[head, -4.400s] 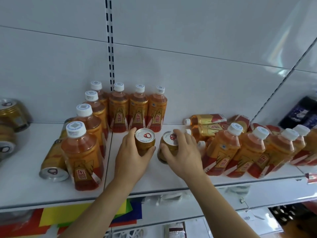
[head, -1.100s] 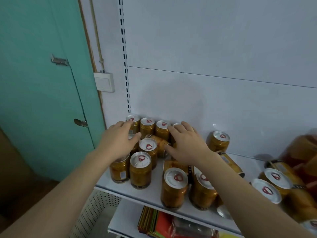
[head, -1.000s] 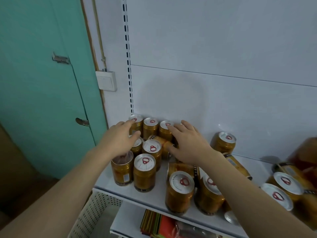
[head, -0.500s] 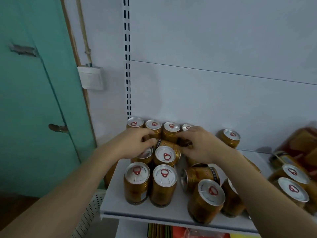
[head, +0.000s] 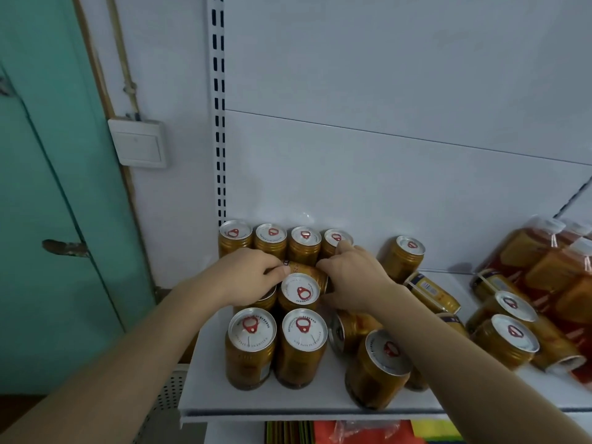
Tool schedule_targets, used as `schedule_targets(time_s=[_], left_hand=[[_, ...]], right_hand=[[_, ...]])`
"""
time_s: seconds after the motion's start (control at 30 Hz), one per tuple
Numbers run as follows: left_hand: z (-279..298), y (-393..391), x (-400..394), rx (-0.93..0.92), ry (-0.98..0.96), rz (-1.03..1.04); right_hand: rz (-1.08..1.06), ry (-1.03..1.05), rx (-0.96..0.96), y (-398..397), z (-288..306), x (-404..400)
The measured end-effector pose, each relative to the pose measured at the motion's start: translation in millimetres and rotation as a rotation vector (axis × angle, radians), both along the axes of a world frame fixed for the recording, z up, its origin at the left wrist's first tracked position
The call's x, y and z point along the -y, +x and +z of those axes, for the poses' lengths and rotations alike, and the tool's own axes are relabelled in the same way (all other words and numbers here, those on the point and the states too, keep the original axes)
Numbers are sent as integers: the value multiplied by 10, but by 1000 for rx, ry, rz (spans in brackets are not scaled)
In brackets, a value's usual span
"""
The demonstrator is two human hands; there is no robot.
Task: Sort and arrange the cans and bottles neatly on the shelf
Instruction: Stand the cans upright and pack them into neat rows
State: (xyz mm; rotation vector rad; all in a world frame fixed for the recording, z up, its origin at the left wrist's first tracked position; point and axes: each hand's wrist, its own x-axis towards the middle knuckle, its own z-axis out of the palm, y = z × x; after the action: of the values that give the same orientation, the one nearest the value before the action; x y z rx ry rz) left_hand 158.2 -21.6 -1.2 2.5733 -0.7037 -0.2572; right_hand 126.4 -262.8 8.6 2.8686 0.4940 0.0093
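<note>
Gripping the toppled can (head: 306, 270) at both ends, your left hand (head: 246, 274) and right hand (head: 352, 277) curl around it just behind the second-row can (head: 301, 291), positioned to stand it upright on the shelf (head: 320, 402).

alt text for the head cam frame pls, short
Both hands grip one gold can lying on its side between upright gold cans at the left end of a white shelf: left hand at its left end, right hand at its right. More cans stand or lie tipped to the right, beside shrink-wrapped bottles.
</note>
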Motion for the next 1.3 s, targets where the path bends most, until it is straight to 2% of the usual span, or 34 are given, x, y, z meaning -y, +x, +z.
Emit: schedule_targets(time_s=[0.17, 0.4, 0.57, 0.7, 0.8, 0.9, 0.97, 1.07, 1.23, 1.3], left_hand=[[70, 26, -1, 3, 15, 6], [100, 44, 182, 10, -83, 55], [118, 148, 258, 26, -44, 225], [55, 166, 253, 22, 5, 238], [56, 119, 269, 79, 26, 240], [111, 23, 389, 251, 64, 234], [150, -39, 493, 301, 118, 211], [156, -79, 603, 320, 221, 220], [192, -123, 690, 345, 239, 201], [221, -177, 739, 391, 269, 166]], right_hand=[[10, 215, 28, 45, 131, 151], [87, 447, 26, 189, 191, 43], [181, 514, -36, 260, 177, -77], [253, 520, 1, 170, 168, 0], [41, 413, 1, 50, 197, 312], [-285, 246, -132, -34, 189, 523], [-398, 197, -231, -51, 123, 528], [-448, 175, -231, -52, 7, 460], [-496, 317, -204, -81, 40, 495], [-524, 378, -129, -96, 61, 547]])
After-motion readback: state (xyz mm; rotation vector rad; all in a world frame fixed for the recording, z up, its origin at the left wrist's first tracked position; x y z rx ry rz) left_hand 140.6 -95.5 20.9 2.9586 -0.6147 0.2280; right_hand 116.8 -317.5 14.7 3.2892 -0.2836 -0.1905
